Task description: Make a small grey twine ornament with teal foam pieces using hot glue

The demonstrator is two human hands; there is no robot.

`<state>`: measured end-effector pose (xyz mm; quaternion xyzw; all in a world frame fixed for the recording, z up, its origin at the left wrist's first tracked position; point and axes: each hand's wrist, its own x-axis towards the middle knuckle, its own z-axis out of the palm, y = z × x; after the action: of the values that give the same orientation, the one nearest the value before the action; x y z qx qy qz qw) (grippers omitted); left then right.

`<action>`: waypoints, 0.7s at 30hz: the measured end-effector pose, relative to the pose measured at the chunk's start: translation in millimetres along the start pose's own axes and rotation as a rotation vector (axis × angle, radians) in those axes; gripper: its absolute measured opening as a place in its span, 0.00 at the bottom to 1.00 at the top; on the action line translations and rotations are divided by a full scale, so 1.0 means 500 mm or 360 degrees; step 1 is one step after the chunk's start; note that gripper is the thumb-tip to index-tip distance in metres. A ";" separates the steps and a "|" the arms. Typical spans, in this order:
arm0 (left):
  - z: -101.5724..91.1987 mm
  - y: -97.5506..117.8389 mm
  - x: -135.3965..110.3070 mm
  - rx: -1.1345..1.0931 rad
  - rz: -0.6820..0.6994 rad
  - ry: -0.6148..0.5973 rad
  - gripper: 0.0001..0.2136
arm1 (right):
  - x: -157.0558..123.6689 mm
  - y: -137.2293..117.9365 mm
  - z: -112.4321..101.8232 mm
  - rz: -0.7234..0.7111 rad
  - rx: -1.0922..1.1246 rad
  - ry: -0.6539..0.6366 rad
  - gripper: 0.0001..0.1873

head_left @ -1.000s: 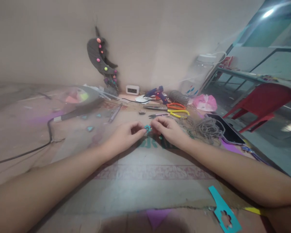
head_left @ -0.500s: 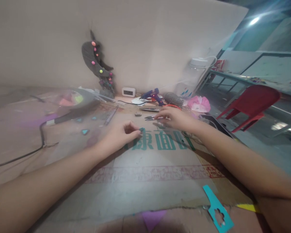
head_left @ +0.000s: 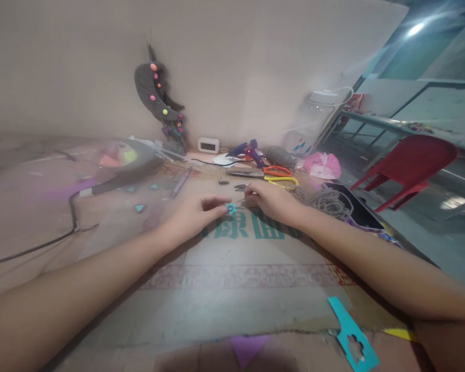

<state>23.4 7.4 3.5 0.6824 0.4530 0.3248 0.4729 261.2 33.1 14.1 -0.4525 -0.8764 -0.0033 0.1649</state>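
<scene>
My left hand (head_left: pixel 196 214) pinches a small teal paper flower (head_left: pixel 231 208) between thumb and fingertips, just above the printed cardboard (head_left: pixel 232 305). Close on its right, my right hand (head_left: pixel 275 204) is closed, with a thin grey thing at its fingertips pointing towards the flower; what that is I cannot make out. Small dark-bladed snips (head_left: pixel 240 187) lie right behind my right fingers, their handles hidden. Farther back rest scissors (head_left: pixel 248 174) with orange and yellow handles. A grey pebble-like piece (head_left: pixel 223 181) sits beyond the flower.
Grey yarn (head_left: pixel 333 204) and a dark tablet-like slab (head_left: pixel 356 209) lie beside my right forearm. Behind stand a glue gun (head_left: pixel 248 150), a white clock (head_left: pixel 208 145) and a clear jug (head_left: pixel 310 121). Nearer me is a teal card with a flower cut-out (head_left: pixel 344 325). A black cable (head_left: pixel 72 212) runs left.
My right hand has come away from the snips and scissors, down towards my left hand. The teal flower has turned and now shows its face. The view has shifted slightly.
</scene>
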 end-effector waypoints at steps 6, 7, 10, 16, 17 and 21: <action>0.001 -0.008 0.002 -0.0015 0.0008 -0.0003 0.11 | -0.004 -0.016 -0.029 -0.0192 0.0146 0.0118 0.13; 0.001 -0.009 0.001 -0.0027 0.0022 0.0000 0.11 | -0.003 -0.012 -0.036 -0.0137 0.0148 0.0186 0.15; 0.001 -0.012 0.002 -0.0052 0.0033 0.0001 0.12 | 0.002 0.008 -0.058 0.0113 0.0159 0.0394 0.16; 0.001 -0.010 0.002 -0.0010 0.0065 0.0001 0.12 | 0.020 0.076 -0.076 0.0403 0.0220 0.0391 0.14; 0.001 -0.007 0.002 -0.0007 0.0054 0.0003 0.12 | 0.026 0.090 -0.075 0.0452 0.0220 0.0375 0.14; 0.003 -0.001 -0.001 -0.0007 0.0012 0.0012 0.13 | 0.076 0.145 -0.077 0.0764 0.0193 0.0302 0.18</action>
<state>24.3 6.6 2.8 0.6819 0.4513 0.3302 0.4715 309.5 100.1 51.1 -0.6344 -0.7232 0.0460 0.2691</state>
